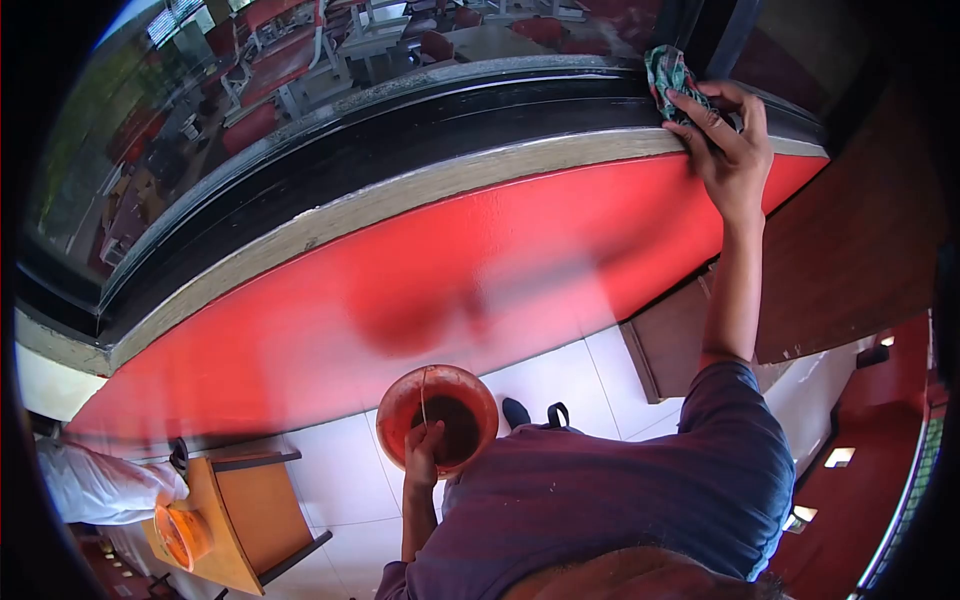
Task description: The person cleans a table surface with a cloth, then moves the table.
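Observation:
My right hand reaches up to the far right end of the window ledge and presses a green patterned cloth against the black window frame. My left hand hangs low by my body and grips the rim of an orange bucket, which has dark liquid inside and a thin wire handle. The bucket hovers over the white tiled floor.
A red wall runs below the ledge. A wooden table at the lower left carries another orange container, and a person's white sleeve is beside it. Brown wooden furniture stands at the right. My dark shoe is on the floor.

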